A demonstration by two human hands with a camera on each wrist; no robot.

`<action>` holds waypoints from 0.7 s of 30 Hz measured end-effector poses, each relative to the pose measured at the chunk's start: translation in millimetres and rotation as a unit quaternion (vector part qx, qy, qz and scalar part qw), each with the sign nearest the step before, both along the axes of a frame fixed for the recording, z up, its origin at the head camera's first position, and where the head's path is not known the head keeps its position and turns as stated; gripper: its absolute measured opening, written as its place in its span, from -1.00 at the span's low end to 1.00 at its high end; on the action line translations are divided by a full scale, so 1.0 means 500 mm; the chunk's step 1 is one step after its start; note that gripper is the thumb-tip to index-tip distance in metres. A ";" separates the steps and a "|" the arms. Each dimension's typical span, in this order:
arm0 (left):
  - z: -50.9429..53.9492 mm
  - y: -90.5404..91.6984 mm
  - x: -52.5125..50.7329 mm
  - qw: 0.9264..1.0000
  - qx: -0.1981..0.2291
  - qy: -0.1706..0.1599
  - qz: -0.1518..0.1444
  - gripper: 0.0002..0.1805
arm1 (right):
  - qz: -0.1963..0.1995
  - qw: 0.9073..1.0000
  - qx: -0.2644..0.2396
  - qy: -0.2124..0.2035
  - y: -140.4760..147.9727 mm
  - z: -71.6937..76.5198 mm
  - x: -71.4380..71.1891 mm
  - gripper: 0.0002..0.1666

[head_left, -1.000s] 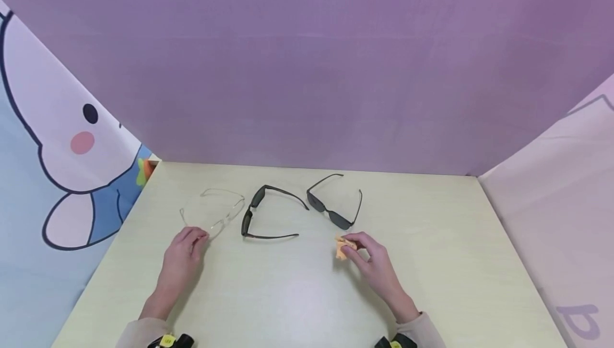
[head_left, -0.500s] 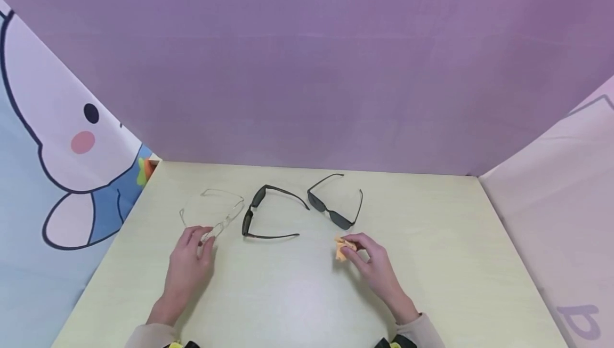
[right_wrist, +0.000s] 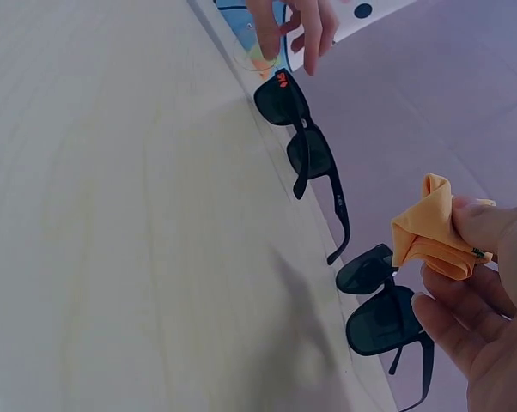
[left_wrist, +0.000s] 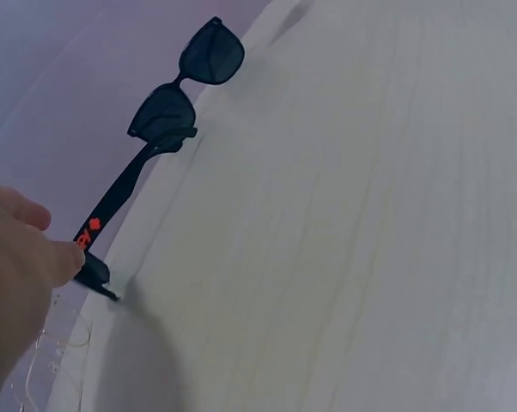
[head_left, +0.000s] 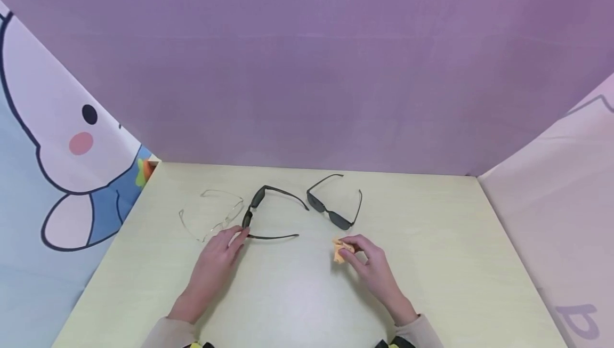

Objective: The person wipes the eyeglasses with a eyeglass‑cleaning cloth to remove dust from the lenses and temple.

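In the head view my left hand (head_left: 213,265) reaches to the near hinge corner of the middle black sunglasses (head_left: 279,237), which lie with temples spread. The right wrist view shows its fingers apart over that corner; whether they touch it, I cannot tell. My right hand (head_left: 379,270) pinches a folded orange cloth (head_left: 339,252) between thumb and fingers, above the table. In the right wrist view the cloth (right_wrist: 434,232) is bunched. Beyond this hand lies a second pair of black sunglasses (head_left: 339,220), also unfolded.
Thin clear-lensed glasses (head_left: 222,192) lie unfolded to the left of the middle sunglasses. Behind the pale table (head_left: 297,294) stands a purple backdrop (head_left: 307,71). A cartoon-printed cloth (head_left: 67,161) hangs at the left, and a pale pink one (head_left: 551,204) at the right.
My left hand has moved right, away from the clear glasses and over to the middle sunglasses. My right hand stays nearly in place with the orange cloth.
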State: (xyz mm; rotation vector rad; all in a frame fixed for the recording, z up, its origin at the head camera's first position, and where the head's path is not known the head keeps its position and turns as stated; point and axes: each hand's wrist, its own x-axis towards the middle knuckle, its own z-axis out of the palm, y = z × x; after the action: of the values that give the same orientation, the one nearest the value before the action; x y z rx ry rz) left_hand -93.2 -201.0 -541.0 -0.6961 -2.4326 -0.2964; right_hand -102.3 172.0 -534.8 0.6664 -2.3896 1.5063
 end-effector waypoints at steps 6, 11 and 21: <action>-0.007 0.013 -0.018 0.998 -0.066 0.019 0.007 -0.54 | 0.001 1.000 -0.003 -0.003 -0.001 0.002 0.001 -0.71; -0.011 0.019 -0.028 0.996 -0.083 0.029 0.012 -0.65 | 0.001 1.000 -0.002 -0.006 -0.001 0.004 0.002 -0.72; -0.015 0.024 -0.038 0.995 -0.089 0.047 -0.006 -0.72 | 0.002 1.000 -0.007 -0.011 -0.001 0.004 0.005 -0.72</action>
State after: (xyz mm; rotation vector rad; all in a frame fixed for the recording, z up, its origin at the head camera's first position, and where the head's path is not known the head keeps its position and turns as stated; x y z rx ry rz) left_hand -112.4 -188.9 -548.5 -0.7826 -2.3847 -0.0507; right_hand -100.1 171.3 -532.7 0.6560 -2.3921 1.5393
